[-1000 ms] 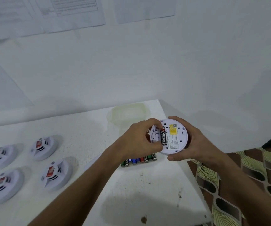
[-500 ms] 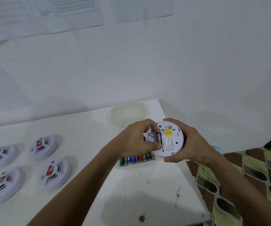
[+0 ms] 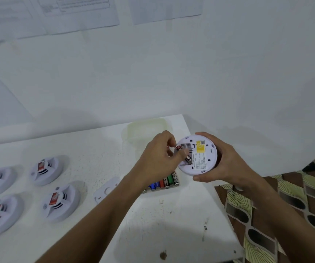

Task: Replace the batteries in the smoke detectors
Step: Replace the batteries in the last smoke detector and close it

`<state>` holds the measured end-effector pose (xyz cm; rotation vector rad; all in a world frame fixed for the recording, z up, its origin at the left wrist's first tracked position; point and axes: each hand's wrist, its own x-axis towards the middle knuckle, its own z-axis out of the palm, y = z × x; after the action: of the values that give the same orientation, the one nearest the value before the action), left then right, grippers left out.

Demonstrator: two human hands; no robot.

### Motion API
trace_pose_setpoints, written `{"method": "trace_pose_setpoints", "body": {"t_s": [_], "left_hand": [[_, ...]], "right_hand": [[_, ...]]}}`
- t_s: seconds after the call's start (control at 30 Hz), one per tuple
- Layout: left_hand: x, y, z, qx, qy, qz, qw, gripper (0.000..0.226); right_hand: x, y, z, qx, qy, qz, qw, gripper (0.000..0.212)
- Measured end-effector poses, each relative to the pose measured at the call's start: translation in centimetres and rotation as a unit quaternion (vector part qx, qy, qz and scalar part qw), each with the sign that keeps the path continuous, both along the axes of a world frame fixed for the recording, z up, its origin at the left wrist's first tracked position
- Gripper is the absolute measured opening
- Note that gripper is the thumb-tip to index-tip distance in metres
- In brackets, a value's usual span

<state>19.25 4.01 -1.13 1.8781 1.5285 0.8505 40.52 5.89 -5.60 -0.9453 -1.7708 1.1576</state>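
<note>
The white table (image 3: 172, 234) is stained at its near edge. Four closed smoke detectors (image 3: 60, 203) sit face up at the left, well apart from the work, presumably awaiting service. A detached back plate (image 3: 106, 190) lies flat near the table's middle, and a row of loose batteries (image 3: 162, 184) lies just under the hands, within easy reach. The right hand (image 3: 219, 166) cradles the open detector (image 3: 197, 155) back side up, fingers wrapped around its rim to steady it. The left hand (image 3: 156, 158) pinches a battery (image 3: 183, 153) between thumb and fingertips, tilted partly out of the compartment, which suggests removal or seating; which cannot be told. A pale lidded container (image 3: 145, 128) stands beyond, against the wall.
</note>
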Motion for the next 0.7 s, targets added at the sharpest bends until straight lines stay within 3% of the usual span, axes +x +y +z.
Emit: {"method": "trace_pose_setpoints", "body": {"t_s": [0.1, 0.2, 0.27, 0.37, 0.5, 0.7], "left_hand": [[-0.2, 0.2, -0.5, 0.016, -0.027, 0.018, 0.999, 0.022], [-0.9, 0.4, -0.2, -0.016, -0.153, 0.056, 0.986, 0.027], [-1.9, 0.6, -0.3, -0.022, -0.192, 0.101, 0.976, 0.027], [-3.7, 1.0, -1.6, -0.049, -0.088, 0.137, 0.985, 0.023], [-4.3, 0.7, -4.1, -0.116, 0.082, 0.093, 0.986, 0.023], [-3.6, 0.9, -6.3, -0.122, 0.117, 0.108, 0.980, 0.028]], "right_hand": [[-0.1, 0.1, -0.4, -0.004, -0.010, -0.001, 1.000, 0.095], [-0.2, 0.1, -0.8, -0.009, -0.020, -0.005, 1.000, 0.095], [0.0, 0.2, -1.1, -0.012, -0.024, -0.019, 0.999, 0.095], [0.6, 0.3, -1.5, -0.013, -0.024, -0.033, 0.999, 0.094], [0.8, 0.4, -2.1, -0.028, -0.033, -0.018, 0.999, 0.097], [0.4, 0.5, -2.2, -0.044, -0.032, -0.009, 0.999, 0.098]]}}
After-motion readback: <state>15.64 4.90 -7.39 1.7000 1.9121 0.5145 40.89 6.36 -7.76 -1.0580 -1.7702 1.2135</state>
